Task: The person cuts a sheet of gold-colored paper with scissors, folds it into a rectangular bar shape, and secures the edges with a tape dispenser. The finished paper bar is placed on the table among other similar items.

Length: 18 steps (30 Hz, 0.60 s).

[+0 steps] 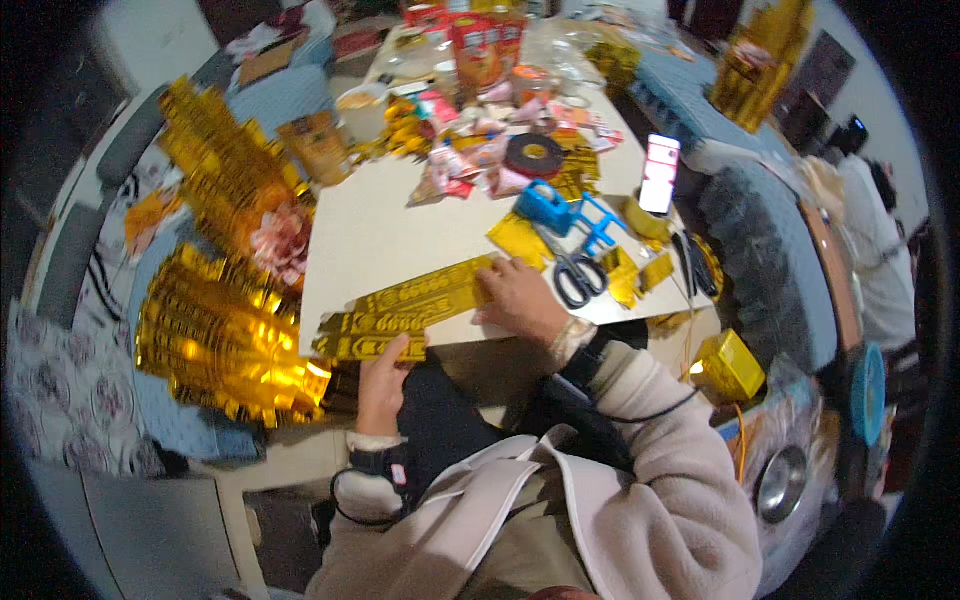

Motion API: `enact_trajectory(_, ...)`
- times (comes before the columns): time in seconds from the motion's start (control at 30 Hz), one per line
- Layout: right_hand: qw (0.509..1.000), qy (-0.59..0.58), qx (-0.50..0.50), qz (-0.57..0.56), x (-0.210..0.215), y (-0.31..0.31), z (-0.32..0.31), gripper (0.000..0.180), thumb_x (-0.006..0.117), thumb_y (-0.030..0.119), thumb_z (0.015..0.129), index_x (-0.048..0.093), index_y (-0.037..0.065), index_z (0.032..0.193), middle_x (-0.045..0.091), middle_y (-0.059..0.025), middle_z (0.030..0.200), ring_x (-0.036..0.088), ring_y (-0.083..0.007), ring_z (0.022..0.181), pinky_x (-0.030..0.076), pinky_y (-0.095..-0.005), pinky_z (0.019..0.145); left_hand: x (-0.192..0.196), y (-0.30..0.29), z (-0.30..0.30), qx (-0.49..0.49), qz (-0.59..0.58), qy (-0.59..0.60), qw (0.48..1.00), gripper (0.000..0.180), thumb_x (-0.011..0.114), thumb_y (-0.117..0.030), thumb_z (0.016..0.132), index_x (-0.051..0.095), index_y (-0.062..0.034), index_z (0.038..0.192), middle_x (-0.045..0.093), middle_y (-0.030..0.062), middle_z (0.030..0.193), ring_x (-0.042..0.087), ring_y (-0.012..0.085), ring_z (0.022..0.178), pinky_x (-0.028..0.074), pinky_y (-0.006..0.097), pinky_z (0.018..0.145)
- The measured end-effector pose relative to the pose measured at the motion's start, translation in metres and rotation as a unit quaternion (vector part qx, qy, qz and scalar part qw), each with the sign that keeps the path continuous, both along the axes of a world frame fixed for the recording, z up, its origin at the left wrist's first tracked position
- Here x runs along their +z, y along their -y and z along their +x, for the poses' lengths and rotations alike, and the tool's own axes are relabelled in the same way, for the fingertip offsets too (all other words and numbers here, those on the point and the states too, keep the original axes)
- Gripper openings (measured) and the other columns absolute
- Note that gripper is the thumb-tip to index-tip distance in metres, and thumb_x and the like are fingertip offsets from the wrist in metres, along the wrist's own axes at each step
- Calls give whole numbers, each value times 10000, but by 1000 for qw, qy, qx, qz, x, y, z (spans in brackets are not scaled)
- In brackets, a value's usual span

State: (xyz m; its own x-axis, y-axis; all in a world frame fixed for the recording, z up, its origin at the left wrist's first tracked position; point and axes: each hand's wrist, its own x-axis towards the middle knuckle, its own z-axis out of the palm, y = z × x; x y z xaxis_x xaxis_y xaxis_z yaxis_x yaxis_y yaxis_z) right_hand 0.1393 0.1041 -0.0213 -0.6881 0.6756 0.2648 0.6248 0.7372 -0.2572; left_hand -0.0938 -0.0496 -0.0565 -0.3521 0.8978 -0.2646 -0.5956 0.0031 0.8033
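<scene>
A long, gold patterned foil-paper strip (430,290) runs slantwise over the near part of the white table. My right hand (527,302) is on its right end, fingers bent over the paper. Shorter folded gold strips (375,347) overlap at the table's near left edge. My left hand (380,388) pinches them there, thumb on top and the other fingers mostly hidden underneath. Just right of my right hand lie black-handled scissors (580,278). Beyond them are a blue tape dispenser (546,207) and a gold sheet (512,238).
Large gold foil constructions (235,335) stand left of the table, one with a pink flower (282,242). Wrapped snacks (470,160), a dark tape roll (535,155) and a red bag (487,50) crowd the table's far part. A lit phone (659,175) stands at the right edge.
</scene>
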Motion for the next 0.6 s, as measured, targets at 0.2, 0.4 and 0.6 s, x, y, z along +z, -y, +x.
enact_trajectory(0.2,997,-37,-70,11,-19,-2,-53,502,794,286,819,556,-39,1119,589,-255,1110,600,-397,1080,556,-445,817,-15,-33,-35,77,-28,-12,997,369,736,-43,929,600,-10,1270,673,104,1224,654,246,1162,570,367,885)
enact_trajectory(0.4,957,-226,-34,-181,7,-1,-82,573,756,209,881,508,-51,1327,592,-305,1182,592,-443,1144,499,-474,988,-10,-79,-64,57,10,53,997,354,713,-32,938,579,12,1262,682,116,1163,693,241,1031,615,380,849)
enact_trajectory(0.6,925,-329,58,-179,23,19,-38,564,758,278,907,548,7,1354,633,-235,1196,656,-355,1067,542,-407,892,18,-55,-7,-77,31,-71,994,427,783,-67,901,619,-12,1292,716,84,1145,715,196,972,592,336,843)
